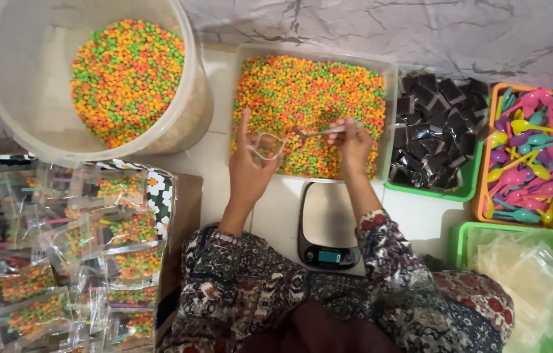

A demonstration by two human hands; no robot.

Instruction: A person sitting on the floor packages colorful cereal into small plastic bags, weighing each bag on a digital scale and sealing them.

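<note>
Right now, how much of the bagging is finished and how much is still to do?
Done: a pile of filled clear packets lies at the left. In hand: the left hand holds a small clear plastic bag open, while the right hand holds a thin metal spoon over the rectangular clear tub of orange, green and yellow pellets. Left: that tub and the round white bucket still hold plenty.

The light is bright and even, coming from above, with only soft shadows under the big tub (1, 98). Clear bags (60, 261) at near left give small glare. The edges look slightly bent and soft.
</note>
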